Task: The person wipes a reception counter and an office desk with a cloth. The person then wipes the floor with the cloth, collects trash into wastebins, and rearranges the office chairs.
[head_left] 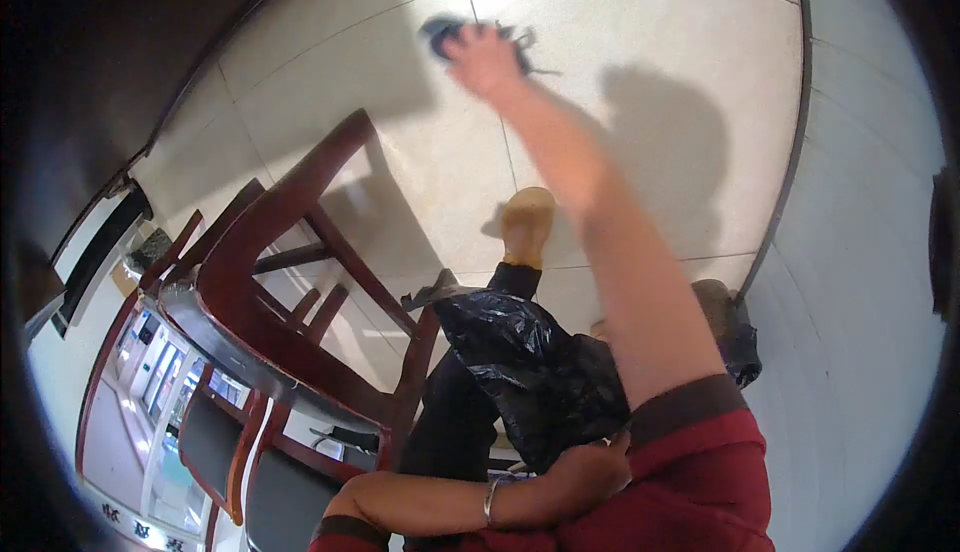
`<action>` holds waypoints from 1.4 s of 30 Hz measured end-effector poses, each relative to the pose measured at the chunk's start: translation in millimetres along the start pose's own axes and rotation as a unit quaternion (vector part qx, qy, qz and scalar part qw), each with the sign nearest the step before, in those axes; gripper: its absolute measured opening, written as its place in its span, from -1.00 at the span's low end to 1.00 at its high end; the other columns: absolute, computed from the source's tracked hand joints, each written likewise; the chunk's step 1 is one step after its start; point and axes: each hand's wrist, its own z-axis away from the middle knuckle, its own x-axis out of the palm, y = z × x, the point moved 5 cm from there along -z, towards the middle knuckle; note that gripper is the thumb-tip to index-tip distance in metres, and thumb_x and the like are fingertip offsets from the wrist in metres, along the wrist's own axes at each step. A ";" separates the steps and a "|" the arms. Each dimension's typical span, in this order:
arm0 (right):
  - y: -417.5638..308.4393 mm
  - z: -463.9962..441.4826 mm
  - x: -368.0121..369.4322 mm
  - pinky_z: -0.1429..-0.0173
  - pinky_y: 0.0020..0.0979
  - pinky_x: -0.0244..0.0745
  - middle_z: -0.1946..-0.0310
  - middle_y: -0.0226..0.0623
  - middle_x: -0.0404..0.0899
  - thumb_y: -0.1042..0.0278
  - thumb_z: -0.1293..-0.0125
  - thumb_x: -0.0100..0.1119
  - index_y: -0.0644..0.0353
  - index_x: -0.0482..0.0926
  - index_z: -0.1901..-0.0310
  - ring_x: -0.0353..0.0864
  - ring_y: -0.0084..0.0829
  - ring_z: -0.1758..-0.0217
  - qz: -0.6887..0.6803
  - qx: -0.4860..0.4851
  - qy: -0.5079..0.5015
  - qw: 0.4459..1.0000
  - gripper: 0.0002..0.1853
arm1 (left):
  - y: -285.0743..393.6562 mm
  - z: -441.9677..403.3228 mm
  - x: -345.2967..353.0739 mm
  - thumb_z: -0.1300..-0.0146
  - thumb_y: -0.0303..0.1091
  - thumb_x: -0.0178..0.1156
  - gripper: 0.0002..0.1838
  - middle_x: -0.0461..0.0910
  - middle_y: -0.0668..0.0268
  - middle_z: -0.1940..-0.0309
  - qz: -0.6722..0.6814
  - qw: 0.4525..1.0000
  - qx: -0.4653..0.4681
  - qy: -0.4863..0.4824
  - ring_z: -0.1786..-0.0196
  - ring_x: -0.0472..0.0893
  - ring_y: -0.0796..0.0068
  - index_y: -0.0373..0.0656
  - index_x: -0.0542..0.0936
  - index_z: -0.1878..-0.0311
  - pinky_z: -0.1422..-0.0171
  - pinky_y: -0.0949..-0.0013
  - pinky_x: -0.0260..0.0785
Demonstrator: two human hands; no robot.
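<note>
My right hand [487, 62] reaches far forward to the floor, with its fingers curled over a dark bundle [441, 34]. Thin, string-like ends stick out of the bundle on its right side. Motion smears both, so I cannot make out what the bundle is. A crumpled black plastic bag [525, 362] lies across my lap. My left hand [590, 474], below a silver bracelet on the wrist, is closed at the bag's lower edge. Its fingertips are partly hidden beside my red sleeve.
A dark red wooden chair [270, 317] stands close on the left, with more chairs behind it. My foot in a tan shoe [526, 220] rests on the pale tiled floor [400, 152]. A light wall [860, 252] runs along the right, and a dark edge overhangs the upper left.
</note>
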 end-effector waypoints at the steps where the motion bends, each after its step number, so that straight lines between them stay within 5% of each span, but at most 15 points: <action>1: -21.5 13.8 13.2 -0.06 -0.05 0.25 -0.07 -0.39 0.24 0.07 -0.15 -0.02 -0.15 0.38 0.01 0.21 -0.26 -0.15 0.044 -0.068 -0.001 0.997 -0.65 | 0.7 -0.8 0.4 -0.01 -0.40 -0.02 -0.77 0.48 0.03 0.36 -0.009 0.999 0.000 -0.036 0.55 0.56 0.33 -0.37 0.45 0.31 0.60 0.43 0.40; 9: 36.4 133.2 56.2 -0.04 -0.16 0.16 -0.05 -0.47 0.31 0.48 -0.06 -0.05 -0.18 0.49 0.16 0.23 -0.38 -0.14 0.035 -0.216 -0.004 0.976 -0.67 | 4.5 -12.2 27.2 -0.05 -0.24 0.09 -0.69 0.51 0.00 0.40 -0.047 0.994 -0.064 0.077 0.53 0.57 0.26 -0.36 0.49 0.33 0.56 0.41 0.41; 15: 143.5 251.5 77.8 -0.03 -0.15 0.18 0.00 -0.41 0.35 0.40 -0.08 -0.05 -0.18 0.49 0.18 0.27 -0.31 -0.10 0.041 -0.156 0.012 0.987 -0.72 | 12.0 -19.5 49.6 -0.07 -0.19 0.10 -0.59 0.46 -0.02 0.25 -0.033 0.993 -0.012 0.111 0.56 0.55 0.31 -0.31 0.34 0.13 0.66 0.43 0.37; 17: 166.5 285.1 80.5 0.02 -0.15 0.21 0.05 -0.27 0.39 0.37 -0.07 -0.05 -0.05 0.47 0.16 0.32 -0.21 -0.01 0.001 -0.076 0.047 0.996 -0.74 | 16.3 -19.8 56.5 -0.07 -0.19 0.09 -0.61 0.46 -0.01 0.26 -0.029 0.995 -0.013 0.099 0.57 0.54 0.31 -0.30 0.35 0.13 0.68 0.42 0.36; 19: 190.0 300.6 70.2 0.03 -0.09 0.21 0.14 -0.20 0.43 0.35 -0.05 -0.01 0.02 0.45 0.13 0.36 -0.12 0.07 -0.109 0.117 0.077 0.984 -0.71 | 19.2 -22.4 63.4 -0.07 -0.20 0.09 -0.62 0.46 0.00 0.27 -0.025 0.995 -0.013 0.095 0.59 0.53 0.32 -0.29 0.36 0.14 0.69 0.42 0.35; 21: 263.1 314.9 101.4 0.04 -0.14 0.26 0.05 -0.17 0.35 0.39 -0.14 -0.10 0.11 0.49 0.25 0.36 -0.12 0.06 0.033 0.234 0.129 0.963 -0.82 | 18.6 -24.2 73.3 -0.07 -0.21 0.08 -0.63 0.46 0.03 0.28 -0.005 0.996 -0.008 0.092 0.60 0.52 0.34 -0.28 0.36 0.14 0.69 0.41 0.35; 23: 320.0 337.0 78.9 0.09 -0.11 0.31 0.08 -0.10 0.33 0.26 -0.12 0.03 0.18 0.37 0.07 0.38 -0.06 0.13 -0.036 0.482 0.258 0.837 -0.66 | 15.0 -22.4 79.8 -0.07 -0.22 0.08 -0.63 0.45 0.05 0.29 -0.021 0.996 -0.010 0.088 0.59 0.52 0.35 -0.29 0.36 0.14 0.69 0.41 0.36; 24: 344.0 336.7 79.9 0.11 -0.13 0.33 0.06 -0.11 0.31 0.25 -0.09 0.06 0.14 0.33 0.01 0.39 -0.04 0.15 -0.045 0.466 0.326 0.821 -0.59 | 14.7 -21.7 84.5 -0.07 -0.23 0.08 -0.63 0.45 0.07 0.31 -0.035 0.996 -0.010 0.082 0.59 0.52 0.36 -0.29 0.36 0.14 0.68 0.41 0.36; 26: 347.9 299.0 57.6 0.12 -0.16 0.34 0.12 -0.10 0.37 0.28 -0.06 0.07 0.14 0.37 0.05 0.42 -0.06 0.19 -0.055 0.447 0.284 0.847 -0.62 | 17.7 -19.0 94.0 -0.07 -0.23 0.07 -0.63 0.45 0.08 0.32 -0.018 0.994 0.008 0.104 0.58 0.53 0.37 -0.31 0.37 0.16 0.66 0.42 0.37; 28: 283.4 249.0 22.1 0.18 -0.15 0.32 0.27 -0.10 0.47 0.38 0.00 0.03 0.15 0.47 0.21 0.44 -0.09 0.22 0.037 0.214 0.305 0.927 -0.74 | 24.3 -18.2 92.9 -0.07 -0.23 0.07 -0.64 0.45 0.09 0.33 -0.008 0.991 0.032 0.129 0.57 0.53 0.37 -0.33 0.37 0.17 0.65 0.43 0.37; 31: 226.9 234.4 79.1 0.02 -0.02 0.24 0.28 0.07 0.43 0.15 -0.22 -0.12 0.21 0.44 0.21 0.37 -0.02 0.11 -0.125 0.289 0.154 0.937 -0.70 | 31.2 -25.3 90.2 -0.06 -0.23 0.07 -0.65 0.45 0.11 0.35 -0.009 0.997 -0.015 0.073 0.56 0.54 0.36 -0.33 0.38 0.19 0.62 0.44 0.38; 33: 169.8 272.4 108.7 -0.10 -0.11 0.23 0.08 -0.15 0.35 0.19 -0.20 -0.09 -0.06 0.48 0.12 0.31 -0.09 0.01 0.018 0.092 0.080 0.992 -0.76 | 34.8 -36.6 104.5 -0.06 -0.25 0.08 -0.67 0.46 0.11 0.37 -0.044 0.991 -0.007 0.125 0.58 0.54 0.33 -0.29 0.39 0.18 0.62 0.45 0.38; 35: 148.5 310.2 109.6 -0.06 -0.22 0.28 0.13 -0.20 0.35 0.43 -0.06 0.03 -0.10 0.53 0.19 0.30 -0.14 0.01 -0.113 0.113 0.021 0.987 -0.74 | 35.6 -51.9 128.5 -0.06 -0.25 0.08 -0.66 0.46 0.11 0.38 -0.031 0.993 -0.014 0.111 0.58 0.53 0.32 -0.28 0.38 0.16 0.62 0.44 0.38; 40: 199.9 370.0 90.4 0.08 -0.15 0.30 0.27 -0.08 0.38 0.50 0.06 0.13 0.02 0.38 0.03 0.36 -0.07 0.16 -0.266 0.178 0.234 0.918 -0.54 | 45.9 -59.0 184.2 -0.07 -0.25 0.08 -0.66 0.46 0.12 0.40 -0.013 0.988 -0.038 0.148 0.56 0.53 0.28 -0.27 0.38 0.15 0.60 0.41 0.38; 42: 243.0 391.0 78.3 0.05 -0.17 0.29 0.27 -0.03 0.39 0.48 0.02 0.10 0.06 0.33 -0.04 0.35 -0.05 0.15 -0.189 0.187 0.253 0.930 -0.51 | 66.6 -46.8 204.2 -0.08 -0.24 0.07 -0.67 0.46 0.13 0.40 -0.038 0.986 0.028 0.160 0.55 0.53 0.24 -0.26 0.38 0.15 0.59 0.38 0.40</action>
